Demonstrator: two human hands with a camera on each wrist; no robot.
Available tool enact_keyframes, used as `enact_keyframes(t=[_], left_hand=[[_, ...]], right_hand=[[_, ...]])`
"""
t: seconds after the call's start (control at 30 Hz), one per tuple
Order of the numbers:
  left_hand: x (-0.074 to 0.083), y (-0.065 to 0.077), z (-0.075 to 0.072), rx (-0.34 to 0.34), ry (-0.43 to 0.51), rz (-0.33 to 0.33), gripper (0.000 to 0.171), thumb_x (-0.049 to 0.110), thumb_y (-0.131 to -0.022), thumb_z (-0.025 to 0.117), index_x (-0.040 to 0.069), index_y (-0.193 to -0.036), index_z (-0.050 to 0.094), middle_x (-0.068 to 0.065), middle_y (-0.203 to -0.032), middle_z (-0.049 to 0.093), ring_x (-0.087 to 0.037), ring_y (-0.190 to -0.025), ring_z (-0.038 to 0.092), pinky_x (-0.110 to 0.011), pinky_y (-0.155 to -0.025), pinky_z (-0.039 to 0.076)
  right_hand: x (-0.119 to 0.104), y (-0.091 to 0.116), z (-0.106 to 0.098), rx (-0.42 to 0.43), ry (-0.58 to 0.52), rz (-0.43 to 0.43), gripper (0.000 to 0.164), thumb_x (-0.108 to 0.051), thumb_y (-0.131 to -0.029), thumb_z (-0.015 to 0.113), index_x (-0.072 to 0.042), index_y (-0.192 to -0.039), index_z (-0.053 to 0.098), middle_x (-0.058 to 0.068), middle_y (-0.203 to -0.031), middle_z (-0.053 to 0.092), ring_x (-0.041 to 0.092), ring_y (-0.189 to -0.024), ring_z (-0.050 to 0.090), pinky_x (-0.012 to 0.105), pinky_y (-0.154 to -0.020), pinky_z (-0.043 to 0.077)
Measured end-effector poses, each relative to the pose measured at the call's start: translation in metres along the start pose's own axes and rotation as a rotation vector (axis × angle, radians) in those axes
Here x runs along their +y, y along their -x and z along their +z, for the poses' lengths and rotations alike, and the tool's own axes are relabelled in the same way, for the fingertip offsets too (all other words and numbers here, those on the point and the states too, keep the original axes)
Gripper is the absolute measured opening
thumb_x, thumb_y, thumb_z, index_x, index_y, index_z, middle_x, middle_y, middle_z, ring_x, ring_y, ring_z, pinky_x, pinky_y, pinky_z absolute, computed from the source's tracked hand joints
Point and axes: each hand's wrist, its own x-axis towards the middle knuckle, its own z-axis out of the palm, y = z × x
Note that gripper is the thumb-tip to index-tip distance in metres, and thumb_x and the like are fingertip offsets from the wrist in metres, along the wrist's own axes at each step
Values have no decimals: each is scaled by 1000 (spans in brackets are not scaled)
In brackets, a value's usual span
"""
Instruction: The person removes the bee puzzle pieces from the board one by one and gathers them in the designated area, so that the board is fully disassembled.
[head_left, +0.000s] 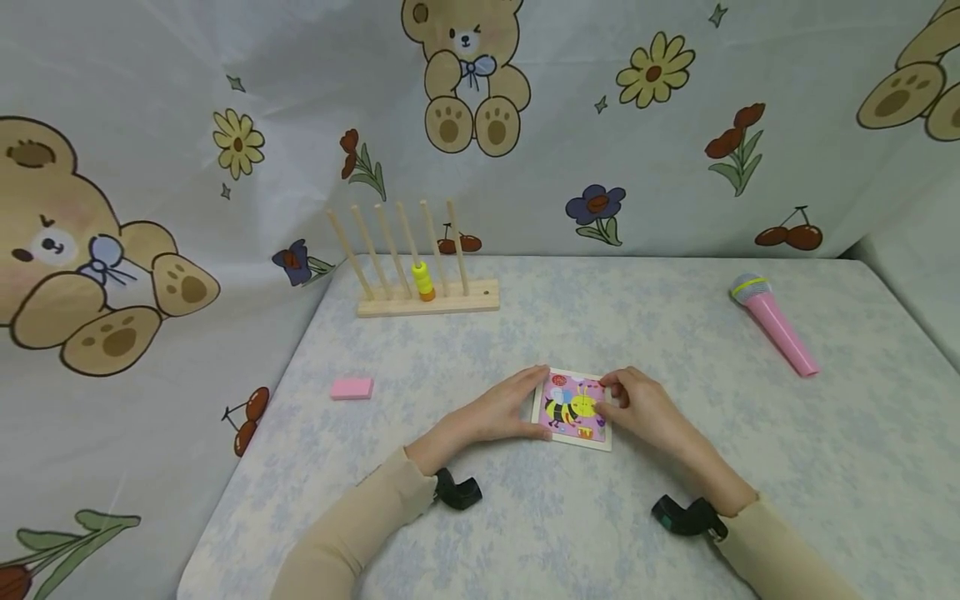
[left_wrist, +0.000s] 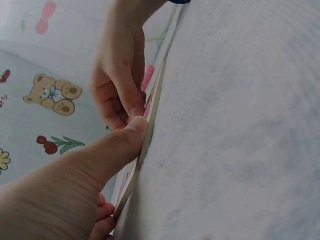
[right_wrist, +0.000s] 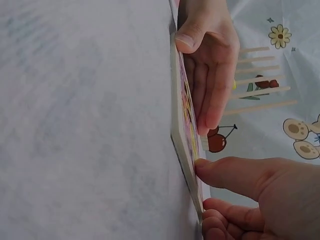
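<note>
A small square bee puzzle [head_left: 570, 408] with a pale frame and pink picture lies on the table in the head view. My left hand [head_left: 495, 414] holds its left side, the thumb at the near corner and the fingers at the far one. From the right, my right hand [head_left: 647, 410] has its thumb on the picture and curled fingers at the far right corner. In the right wrist view, the puzzle's pale edge [right_wrist: 176, 112] lies close to the tabletop. Whether a loose piece sits under the right fingers is hidden.
A wooden peg rack [head_left: 427, 307] with yellow and orange beads on one peg stands at the back left. A pink block [head_left: 352, 388] lies left of the hands. The pink toy microphone [head_left: 780, 329] lies at the back right, before a printed cloth backdrop.
</note>
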Motion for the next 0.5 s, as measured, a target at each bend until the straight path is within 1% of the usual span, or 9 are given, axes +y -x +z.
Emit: enact_keyframes(t=[0.2, 0.37, 0.5], left_hand=[[-1, 0, -1, 0, 6, 10, 98, 47, -80, 73, 2, -150, 20, -10, -154, 20, -16, -141, 16, -29, -111, 18], [-1, -1, 0, -4, -4, 9, 98, 47, -80, 72, 2, -150, 20, -10, -154, 20, -15, -141, 15, -27, -111, 17], [-1, -1, -1, -6, -5, 6, 98, 46, -80, 73, 2, -150, 19, -10, -154, 20, -15, -141, 14, -27, -111, 16]], right_hand=[[8, -2, -2, -15, -87, 47, 29, -17, -84, 73, 1, -104, 61, 6, -83, 52, 17, -71, 44, 25, -57, 37], [13, -3, -2, -22, -120, 63, 25, -19, -88, 69, 0, -103, 62, 4, -82, 53, 18, -72, 45, 24, -58, 39], [14, -5, -4, -46, -155, 76, 24, -19, -89, 67, -1, -104, 63, 4, -82, 54, 18, -72, 46, 24, -57, 39]])
